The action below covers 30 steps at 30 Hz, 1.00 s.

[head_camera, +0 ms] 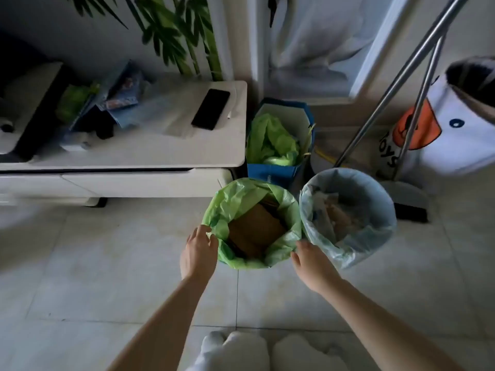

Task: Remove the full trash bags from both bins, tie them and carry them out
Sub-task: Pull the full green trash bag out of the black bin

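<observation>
The white fabric bin reads "Toys" beside its orange patch.

Bare forearms, no sleeves; left hand & right hand ungloved; white clothing below.
</observation>
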Available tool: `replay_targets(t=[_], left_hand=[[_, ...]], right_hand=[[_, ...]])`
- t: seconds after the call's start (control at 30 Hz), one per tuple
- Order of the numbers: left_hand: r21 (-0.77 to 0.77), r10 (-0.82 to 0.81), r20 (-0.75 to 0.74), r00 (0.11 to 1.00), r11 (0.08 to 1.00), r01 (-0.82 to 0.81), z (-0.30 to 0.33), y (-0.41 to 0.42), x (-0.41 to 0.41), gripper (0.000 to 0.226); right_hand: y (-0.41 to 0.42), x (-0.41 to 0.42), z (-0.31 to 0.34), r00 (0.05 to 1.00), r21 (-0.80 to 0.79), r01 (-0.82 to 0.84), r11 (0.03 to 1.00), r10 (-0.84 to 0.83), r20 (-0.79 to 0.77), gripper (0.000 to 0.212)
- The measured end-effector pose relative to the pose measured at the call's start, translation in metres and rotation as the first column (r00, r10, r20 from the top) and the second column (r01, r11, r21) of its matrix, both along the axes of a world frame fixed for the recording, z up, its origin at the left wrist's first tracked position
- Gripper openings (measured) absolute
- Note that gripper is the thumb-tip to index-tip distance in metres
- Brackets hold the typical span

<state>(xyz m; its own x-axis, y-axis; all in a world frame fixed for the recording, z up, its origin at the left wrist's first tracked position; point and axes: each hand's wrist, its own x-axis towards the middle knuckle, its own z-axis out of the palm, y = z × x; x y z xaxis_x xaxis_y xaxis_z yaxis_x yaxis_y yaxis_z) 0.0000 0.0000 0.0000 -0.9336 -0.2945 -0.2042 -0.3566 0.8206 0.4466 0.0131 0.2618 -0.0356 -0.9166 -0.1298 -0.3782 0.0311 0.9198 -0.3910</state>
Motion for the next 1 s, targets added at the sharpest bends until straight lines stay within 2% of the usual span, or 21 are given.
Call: replay_targets(t=[0.07,0.13,0.23,0.27,0.3,0.37,0.4,0.47,0.53,0.67,0.77,0.87,1.0], left_hand=[[0.038,0.072,-0.066,0.995,0.997,-0.070,-0.024,-0.005,-0.003,0.019],[0.121,0.150,-0.095,0.984,0.983,-0.139,-0.050,-0.012,-0.007,0.019],[0.307,0.280,-0.057,0.958,0.918,-0.250,-0.082,-0.021,-0.006,0.030],[0.347,0.306,-0.019,0.952,0.895,-0.281,-0.088,-0.022,-0.006,0.033],[0.381,0.313,0.009,0.950,0.877,-0.292,-0.097,-0.024,-0.006,0.036],[0.462,0.327,0.072,0.942,0.826,-0.322,-0.107,-0.027,-0.006,0.042],[0.521,0.341,0.111,0.933,0.780,-0.347,-0.110,-0.028,-0.006,0.044],[0.628,0.362,0.194,0.912,0.668,-0.399,-0.114,-0.030,-0.003,0.041],[0.678,0.368,0.248,0.896,0.595,-0.432,-0.112,-0.030,0.001,0.030],[0.711,0.379,0.271,0.885,0.541,-0.450,-0.098,-0.028,0.009,0.018],[0.702,0.408,0.295,0.864,0.522,-0.485,-0.087,-0.026,0.010,0.019],[0.684,0.409,0.260,0.875,0.562,-0.465,-0.072,-0.020,0.003,0.020],[0.685,0.357,0.148,0.922,0.636,-0.356,-0.033,-0.013,-0.015,0.020]], right_hand=[[-0.002,0.000,-0.025,0.987,-0.100,0.161,0.982,-0.158,0.031,0.021],[-0.006,-0.002,-0.045,0.959,-0.128,0.282,0.951,-0.278,0.047,0.026],[-0.011,0.004,-0.077,0.888,-0.333,0.448,0.830,-0.457,0.055,0.038],[-0.013,0.005,-0.080,0.852,-0.427,0.512,0.745,-0.505,0.140,0.040],[-0.016,0.004,-0.083,0.783,-0.504,0.612,0.610,-0.555,0.279,0.042],[-0.019,0.000,-0.086,0.584,-0.536,0.800,0.268,-0.548,0.598,0.040],[-0.019,-0.001,-0.084,0.511,-0.519,0.844,0.136,-0.498,0.700,0.036],[-0.015,-0.001,-0.081,0.438,-0.493,0.870,-0.020,-0.428,0.791,0.026],[-0.011,0.000,-0.079,0.421,-0.496,0.864,-0.089,-0.412,0.808,0.020],[-0.010,-0.004,-0.069,0.388,-0.492,0.859,-0.140,-0.449,0.805,0.014],[-0.012,-0.007,-0.056,0.358,-0.473,0.876,-0.095,-0.529,0.770,0.011],[-0.012,-0.011,-0.044,0.393,-0.485,0.874,0.022,-0.618,0.681,0.018],[-0.015,-0.027,-0.018,0.532,-0.543,0.810,0.222,-0.667,0.522,0.008]])
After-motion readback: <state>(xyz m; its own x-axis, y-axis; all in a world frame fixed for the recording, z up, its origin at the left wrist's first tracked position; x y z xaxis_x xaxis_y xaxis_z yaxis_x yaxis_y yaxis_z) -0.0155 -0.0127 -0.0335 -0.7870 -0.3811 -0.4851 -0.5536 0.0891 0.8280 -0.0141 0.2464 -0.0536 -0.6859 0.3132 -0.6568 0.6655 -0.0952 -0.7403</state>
